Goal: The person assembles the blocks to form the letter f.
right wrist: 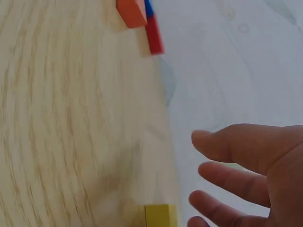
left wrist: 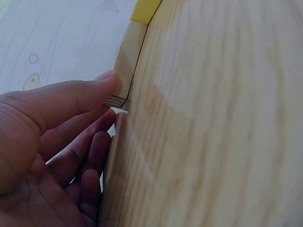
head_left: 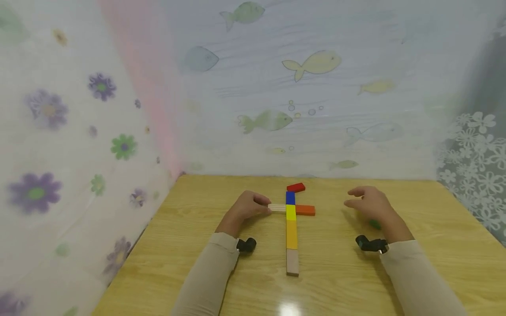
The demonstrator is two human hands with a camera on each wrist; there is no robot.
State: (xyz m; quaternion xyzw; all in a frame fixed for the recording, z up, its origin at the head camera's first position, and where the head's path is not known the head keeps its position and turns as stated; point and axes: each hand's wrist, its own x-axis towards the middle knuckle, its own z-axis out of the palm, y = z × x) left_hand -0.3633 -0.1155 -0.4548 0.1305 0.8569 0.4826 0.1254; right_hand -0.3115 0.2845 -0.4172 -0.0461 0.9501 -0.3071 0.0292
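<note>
Flat coloured wooden blocks form a cross on the table. My left hand (head_left: 247, 208) pinches the outer end of the plain wood block (head_left: 277, 208), its thumb on the block's side in the left wrist view. That block meets the yellow block (head_left: 290, 212), with an orange-red block (head_left: 305, 210) on the opposite side. A blue block (head_left: 290, 198) lies beyond the yellow one; an amber block (head_left: 291, 234) and a greyish-brown block (head_left: 292, 262) run toward me. My right hand (head_left: 371, 204) hovers over the table's right side, fingers apart, holding nothing. A green block (head_left: 374, 224) is partly hidden beneath it.
A red block (head_left: 296, 187) lies at an angle just past the blue one. In the right wrist view another yellow block (right wrist: 160, 216) stands near that hand. Fish-patterned fabric (head_left: 316, 96) rises behind the wooden table (head_left: 336, 281), flowered fabric (head_left: 71, 153) at its left.
</note>
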